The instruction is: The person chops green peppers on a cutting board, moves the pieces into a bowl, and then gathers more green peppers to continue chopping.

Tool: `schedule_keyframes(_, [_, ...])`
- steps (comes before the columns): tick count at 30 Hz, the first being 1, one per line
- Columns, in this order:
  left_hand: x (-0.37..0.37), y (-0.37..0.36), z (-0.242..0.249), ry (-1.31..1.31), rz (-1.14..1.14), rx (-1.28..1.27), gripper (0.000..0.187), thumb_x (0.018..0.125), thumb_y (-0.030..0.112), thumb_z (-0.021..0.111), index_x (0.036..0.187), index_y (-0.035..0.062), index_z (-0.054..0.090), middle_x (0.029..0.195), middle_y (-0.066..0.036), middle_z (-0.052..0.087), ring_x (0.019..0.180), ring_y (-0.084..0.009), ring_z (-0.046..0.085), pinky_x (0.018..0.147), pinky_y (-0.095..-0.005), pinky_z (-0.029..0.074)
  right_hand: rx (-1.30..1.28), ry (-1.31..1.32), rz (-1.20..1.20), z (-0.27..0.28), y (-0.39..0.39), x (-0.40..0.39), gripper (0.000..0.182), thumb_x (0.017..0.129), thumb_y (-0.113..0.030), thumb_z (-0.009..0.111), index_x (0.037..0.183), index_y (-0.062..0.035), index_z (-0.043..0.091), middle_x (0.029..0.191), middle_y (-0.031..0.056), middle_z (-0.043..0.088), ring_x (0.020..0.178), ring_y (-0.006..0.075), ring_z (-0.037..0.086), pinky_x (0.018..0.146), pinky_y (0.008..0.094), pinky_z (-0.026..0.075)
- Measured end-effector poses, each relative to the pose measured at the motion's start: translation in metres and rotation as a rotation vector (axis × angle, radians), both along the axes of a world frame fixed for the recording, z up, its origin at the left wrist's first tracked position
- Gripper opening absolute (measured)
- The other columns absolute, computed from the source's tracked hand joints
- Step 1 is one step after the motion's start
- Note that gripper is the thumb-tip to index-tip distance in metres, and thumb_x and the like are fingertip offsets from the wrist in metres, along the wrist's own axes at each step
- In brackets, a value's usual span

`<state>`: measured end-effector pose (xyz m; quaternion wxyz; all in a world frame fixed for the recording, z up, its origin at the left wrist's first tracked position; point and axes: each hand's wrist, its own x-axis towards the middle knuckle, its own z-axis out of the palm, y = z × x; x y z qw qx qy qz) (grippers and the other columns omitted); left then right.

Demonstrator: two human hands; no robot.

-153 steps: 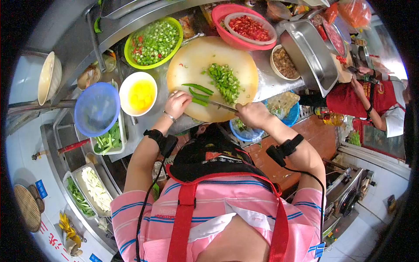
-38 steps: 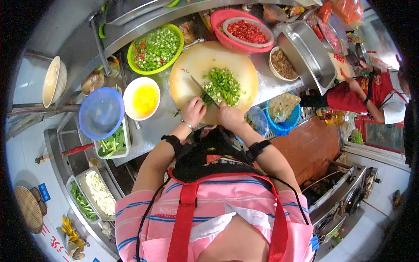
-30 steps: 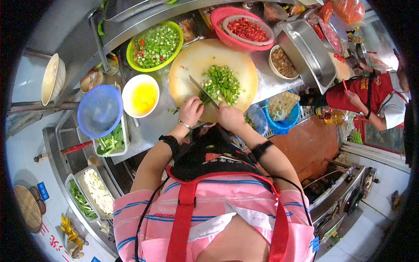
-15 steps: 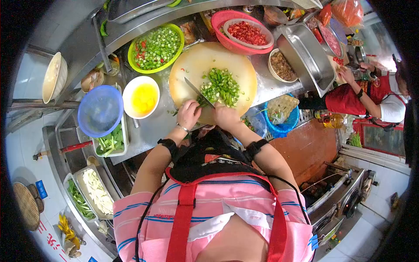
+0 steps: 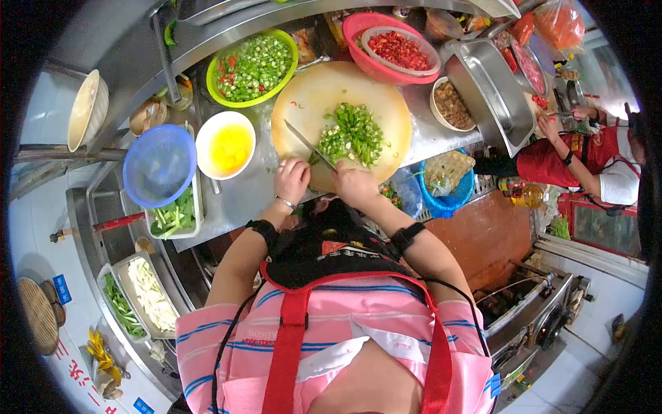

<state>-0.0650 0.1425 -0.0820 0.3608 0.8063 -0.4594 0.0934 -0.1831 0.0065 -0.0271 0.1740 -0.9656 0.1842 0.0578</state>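
A kitchen knife lies slanted over the round cutting board, its tip toward the far left. My right hand is closed around its handle at the board's near edge. Chopped green peppers lie heaped just right of the blade, with a few bits left of it. My left hand is at the near left edge of the board, left of the knife, fingers curled together; whatever they may hold is hidden.
Behind the board are a green basket of chopped peppers and a pink basket holding chopped red peppers. A bowl of yellow egg and a blue bowl stand left. Right are a steel pan and a co-worker.
My left hand has shifted slightly left, away from the knife blade. The knife and my right hand stay nearly in place. The whole view has shifted a little.
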Motion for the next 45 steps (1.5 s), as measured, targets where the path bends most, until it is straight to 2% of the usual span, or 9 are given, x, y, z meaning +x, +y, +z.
schedule_keyframes(16, [0.005,0.009,-0.002,0.03,0.046,0.028,0.009,0.068,0.009,0.065,0.076,0.0075,0.061,0.085,-0.006,0.057,0.084,-0.0267,0.053,0.077,-0.0362,0.042,0.047,0.142,0.031,0.017,0.005,0.007,0.019,0.078,-0.015,0.044,0.089,-0.0015,0.05,0.073,0.0175,0.063,0.068,0.0304,0.064,0.059,0.0404,0.051])
schedule_keyframes(22, [-0.007,0.007,0.003,0.098,0.131,0.069,0.01,0.072,0.012,0.063,0.08,0.0049,0.06,0.09,-0.01,0.056,0.091,-0.03,0.05,0.082,-0.0386,0.039,0.005,0.056,0.025,-0.004,0.005,0.008,0.029,0.086,-0.031,0.044,0.087,-0.0028,0.05,0.063,0.0162,0.061,0.058,0.0315,0.062,0.053,0.0411,0.049])
schedule_keyframes(28, [-0.019,-0.028,-0.004,0.181,0.063,0.021,0.045,0.075,0.022,0.063,0.112,0.004,0.046,0.115,-0.019,0.046,0.107,-0.0366,0.042,0.092,-0.0441,0.033,0.159,-0.134,-0.265,0.009,-0.037,-0.043,0.027,0.085,-0.029,0.048,0.086,-0.0027,0.051,0.064,0.0225,0.058,0.061,0.0395,0.058,0.056,0.0477,0.047])
schedule_keyframes(30, [-0.024,-0.046,-0.004,0.199,0.067,0.144,0.06,0.075,0.03,0.063,0.123,0.0042,0.037,0.13,-0.023,0.031,0.118,-0.0403,0.031,0.098,-0.0465,0.027,0.2,-0.173,-0.404,0.006,-0.06,-0.071,0.029,0.084,-0.029,0.049,0.089,-0.0007,0.052,0.07,0.026,0.057,0.06,0.0404,0.057,0.054,0.0491,0.045])
schedule_keyframes(33, [-0.022,-0.077,-0.008,0.24,0.065,0.131,0.068,0.074,0.037,0.065,0.126,0.0059,0.035,0.135,-0.024,0.023,0.123,-0.042,0.025,0.1,-0.0488,0.024,0.428,-0.189,-0.584,-0.015,-0.091,-0.106,0.029,0.085,-0.027,0.049,0.09,0.002,0.051,0.064,0.0227,0.058,0.05,0.0358,0.057,0.048,0.0451,0.044])
schedule_keyframes(35, [-0.026,-0.091,-0.01,0.24,0.089,0.151,0.069,0.073,0.038,0.065,0.126,0.0065,0.035,0.136,-0.024,0.023,0.123,-0.0421,0.024,0.1,-0.0496,0.023,0.832,-0.204,-0.778,-0.005,-0.092,-0.118,0.027,0.086,-0.023,0.05,0.089,0.0032,0.05,0.057,0.0152,0.056,0.044,0.0244,0.055,0.043,0.0376,0.043])
schedule_keyframes(38, [-0.033,-0.109,-0.017,0.24,0.057,0.15,0.073,0.072,0.041,0.065,0.128,0.0078,0.034,0.135,-0.023,0.023,0.124,-0.0425,0.022,0.1,-0.0499,0.023,0.963,-0.198,-0.862,-0.023,-0.083,-0.124,0.023,0.086,-0.02,0.049,0.09,0.0026,0.051,0.056,0.0084,0.053,0.044,0.0154,0.052,0.042,0.0322,0.041])
schedule_keyframes(42, [-0.053,-0.127,-0.005,0.213,0.074,0.107,0.069,0.071,0.041,0.065,0.126,0.0094,0.038,0.134,-0.021,0.024,0.123,-0.0412,0.025,0.097,-0.0497,0.028,0.989,-0.227,-0.691,-0.067,-0.057,-0.117,0.026,0.087,-0.021,0.048,0.097,0.0026,0.05,0.059,0.0088,0.053,0.041,0.0151,0.049,0.04,0.0309,0.041])
schedule_keyframes(45, [-0.059,-0.135,-0.002,0.245,0.125,0.087,0.063,0.072,0.039,0.066,0.124,0.0123,0.043,0.134,-0.02,0.025,0.12,-0.0394,0.03,0.095,-0.0495,0.031,1.237,-0.147,-0.704,-0.024,-0.042,-0.084,0.025,0.09,-0.02,0.045,0.104,0.0012,0.046,0.053,0.0052,0.048,0.036,0.013,0.046,0.034,0.0284,0.037])
